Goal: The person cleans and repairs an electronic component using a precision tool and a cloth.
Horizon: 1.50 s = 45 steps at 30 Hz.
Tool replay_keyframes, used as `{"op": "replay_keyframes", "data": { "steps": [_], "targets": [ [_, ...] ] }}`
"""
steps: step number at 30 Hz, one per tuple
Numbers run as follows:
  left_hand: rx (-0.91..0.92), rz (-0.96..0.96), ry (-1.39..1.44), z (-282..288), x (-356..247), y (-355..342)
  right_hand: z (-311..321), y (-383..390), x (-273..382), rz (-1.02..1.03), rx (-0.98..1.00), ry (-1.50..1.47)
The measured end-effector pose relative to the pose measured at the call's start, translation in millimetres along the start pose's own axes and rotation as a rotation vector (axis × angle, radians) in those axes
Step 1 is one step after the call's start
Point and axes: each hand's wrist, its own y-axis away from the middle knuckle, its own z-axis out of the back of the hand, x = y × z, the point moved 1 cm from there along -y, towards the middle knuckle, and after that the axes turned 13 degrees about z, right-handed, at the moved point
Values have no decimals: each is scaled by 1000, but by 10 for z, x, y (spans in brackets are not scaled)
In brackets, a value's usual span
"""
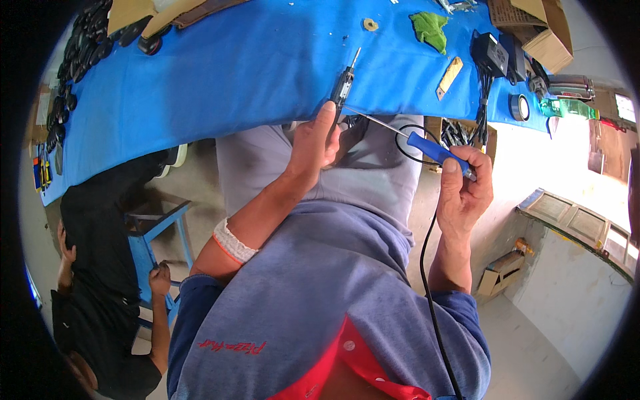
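My left hand (313, 143) is closed round a slim black tool with a metal tip (345, 83). It is held upright over the table's near edge, and part of its body shows pale and metallic bits. Between the thumb and fingers of my right hand (465, 190) is a blue-handled screwdriver (427, 147). Its thin shaft points left, and the end reaches the lower part of the black tool; whether it touches I cannot tell. A black cable (427, 267) loops near the screwdriver and runs down over my shirt; where its upper end joins is unclear.
A blue cloth (267, 73) covers the table. On it lie a green rag (430, 30), a yellowish strip (450, 77), a tape roll (519, 107), a black power adapter (490, 55) and many black parts (80, 60). At left another person (100, 267) sits by a blue chair (143, 260).
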Motion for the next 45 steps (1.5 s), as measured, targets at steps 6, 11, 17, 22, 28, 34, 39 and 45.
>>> {"op": "replay_keyframes", "data": {
  "steps": [6, 11, 17, 22, 28, 34, 39, 45],
  "targets": [
    [-26, 9, -3, -3, 5, -13, 38, 4, -5, 21, -11, 9],
    [-15, -13, -10, 32, 34, -43, 33, 28, -12, -27, -22, -28],
    [-44, -49, -53, 4, 24, -33, 20, 26, -21, -8, -16, -9],
    [-64, -70, -53, -12, 20, -25, 19, 33, -47, 2, -6, -3],
    [-72, -69, -36, -39, -3, -2, 20, 40, -78, 19, -3, 19],
    [-78, -56, -46, -28, 8, -13, 10, 42, -84, 22, -4, 19],
    [-87, -68, -42, -33, 14, -18, 5, 47, -102, 11, -8, 7],
    [-81, -79, -65, -16, 23, -32, -6, 49, -95, 15, -12, -8]
  ]
}}
